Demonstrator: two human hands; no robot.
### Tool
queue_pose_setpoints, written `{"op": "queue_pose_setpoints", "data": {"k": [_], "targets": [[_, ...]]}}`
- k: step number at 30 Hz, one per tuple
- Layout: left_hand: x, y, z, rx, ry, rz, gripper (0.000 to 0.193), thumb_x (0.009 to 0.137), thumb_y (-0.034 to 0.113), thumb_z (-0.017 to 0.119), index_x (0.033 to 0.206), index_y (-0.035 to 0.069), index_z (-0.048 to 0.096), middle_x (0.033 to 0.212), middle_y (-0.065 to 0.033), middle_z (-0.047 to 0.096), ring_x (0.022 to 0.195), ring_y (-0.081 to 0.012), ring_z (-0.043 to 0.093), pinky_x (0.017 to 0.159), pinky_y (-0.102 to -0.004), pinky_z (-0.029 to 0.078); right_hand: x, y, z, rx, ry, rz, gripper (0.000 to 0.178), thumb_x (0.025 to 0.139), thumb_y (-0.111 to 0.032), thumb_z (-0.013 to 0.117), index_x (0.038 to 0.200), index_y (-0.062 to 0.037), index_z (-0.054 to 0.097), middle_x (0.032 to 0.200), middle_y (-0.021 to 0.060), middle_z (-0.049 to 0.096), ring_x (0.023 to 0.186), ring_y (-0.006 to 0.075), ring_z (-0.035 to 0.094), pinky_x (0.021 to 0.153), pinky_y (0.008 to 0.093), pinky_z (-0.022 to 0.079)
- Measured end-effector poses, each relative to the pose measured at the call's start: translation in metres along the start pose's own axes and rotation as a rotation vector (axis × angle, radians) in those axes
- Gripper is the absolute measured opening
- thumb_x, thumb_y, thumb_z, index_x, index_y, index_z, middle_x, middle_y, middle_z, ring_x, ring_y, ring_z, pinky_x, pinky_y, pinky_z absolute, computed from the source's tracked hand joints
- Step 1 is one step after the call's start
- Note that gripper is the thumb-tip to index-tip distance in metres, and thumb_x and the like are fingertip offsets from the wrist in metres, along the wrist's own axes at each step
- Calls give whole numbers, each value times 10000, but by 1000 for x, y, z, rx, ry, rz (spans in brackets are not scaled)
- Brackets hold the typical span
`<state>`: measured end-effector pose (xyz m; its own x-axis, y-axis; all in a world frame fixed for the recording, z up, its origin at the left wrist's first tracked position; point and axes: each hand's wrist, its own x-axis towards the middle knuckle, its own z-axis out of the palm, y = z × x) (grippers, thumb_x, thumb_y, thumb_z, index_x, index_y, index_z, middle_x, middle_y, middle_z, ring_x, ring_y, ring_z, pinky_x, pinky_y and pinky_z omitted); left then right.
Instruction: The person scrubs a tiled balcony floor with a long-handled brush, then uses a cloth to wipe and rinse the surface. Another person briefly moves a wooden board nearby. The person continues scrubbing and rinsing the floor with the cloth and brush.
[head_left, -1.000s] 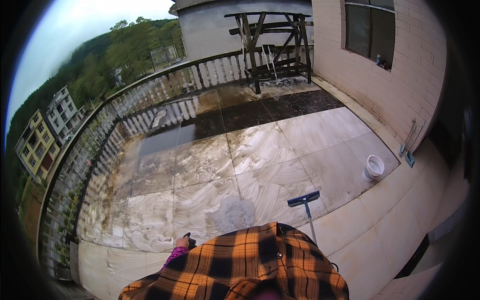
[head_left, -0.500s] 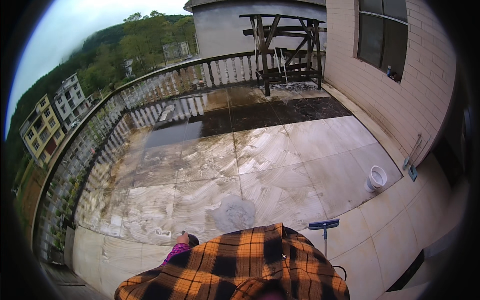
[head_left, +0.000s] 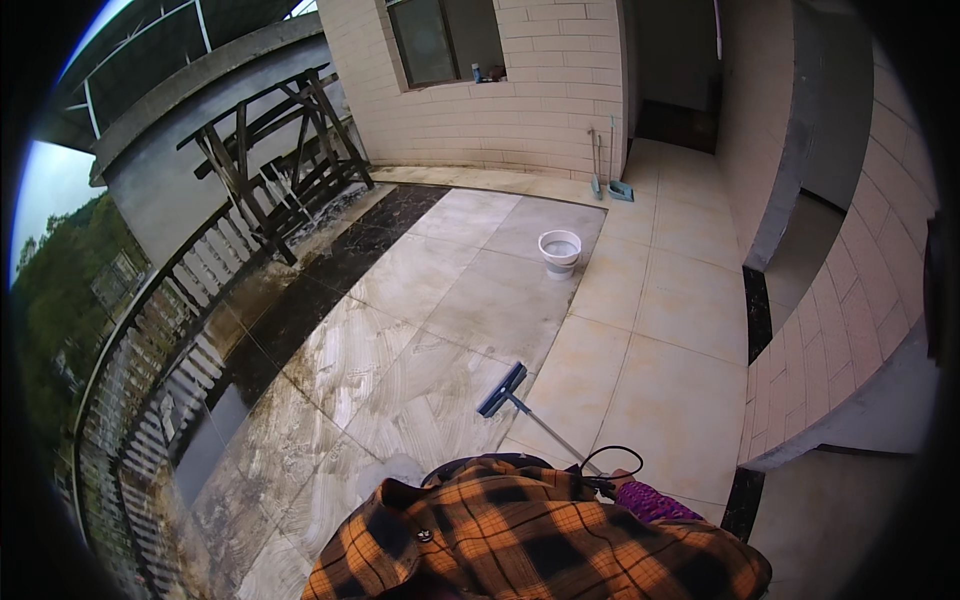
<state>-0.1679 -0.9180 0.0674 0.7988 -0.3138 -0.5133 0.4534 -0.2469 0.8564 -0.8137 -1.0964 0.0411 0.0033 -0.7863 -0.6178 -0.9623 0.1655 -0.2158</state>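
Observation:
A long-handled floor brush (head_left: 503, 390) has a wide blue head resting on the tiles, ahead and slightly right of me. Its bristles are too small to make out. The thin metal pole runs back toward my right side, where my right hand (head_left: 622, 478) is closed at its upper end, partly hidden by my orange-and-black plaid garment (head_left: 520, 530). A purple patterned sleeve covers that forearm. A thin black loop (head_left: 628, 449) curves above the hand. My left hand is out of sight. White foam (head_left: 392, 470) lies on the floor just beyond the garment.
A white bucket (head_left: 560, 256) stands on the tiles. Against the brick wall lean a small broom (head_left: 596, 186) and a dustpan (head_left: 620, 190). A dark wooden frame (head_left: 285, 160) stands by the balustrade (head_left: 205, 275). Soapy streaks and a dark wet strip (head_left: 345, 245) cover the floor.
My view has swung to the right, toward the brick wall and doorway. My left hand has left the picture; my right hand on the brush pole has come into it.

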Motion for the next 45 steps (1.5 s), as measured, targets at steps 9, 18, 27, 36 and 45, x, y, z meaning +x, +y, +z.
{"op": "queue_pose_setpoints", "data": {"k": [9,18,27,36,45], "targets": [[-8,109,-27,-315,-428,36,391,994,407,472,1153,78,610,1040,-102,681,896,-251,685,799,-401,580,-5,3,-25,147,123,114,357,678,-247,718,910,24,697,908,251,677,917,375,666,806,431,536],[-1,317,34,7,-333,208,441,992,417,479,1149,26,611,1031,-82,692,895,-219,666,817,-365,534,20,5,-89,192,222,-400,180,622,-77,737,710,50,646,673,204,656,652,346,669,594,420,514],[11,405,77,36,-253,380,471,976,438,501,1171,19,592,1044,-100,676,902,-239,655,814,-398,518,32,-14,-116,192,236,-405,232,611,-137,771,720,32,655,677,217,645,649,371,654,604,421,516],[28,395,100,14,-270,320,444,982,430,494,1127,24,602,1001,-106,681,856,-255,665,794,-418,532,9,-32,-163,39,349,-457,224,614,-127,779,772,-16,666,702,182,651,674,354,654,631,412,516],[38,354,61,123,-88,270,481,977,453,486,1077,2,618,951,-125,683,809,-268,662,737,-429,520,-11,-41,-221,-177,571,-558,163,685,-81,728,751,-26,590,703,212,626,704,427,617,629,491,488]]}}
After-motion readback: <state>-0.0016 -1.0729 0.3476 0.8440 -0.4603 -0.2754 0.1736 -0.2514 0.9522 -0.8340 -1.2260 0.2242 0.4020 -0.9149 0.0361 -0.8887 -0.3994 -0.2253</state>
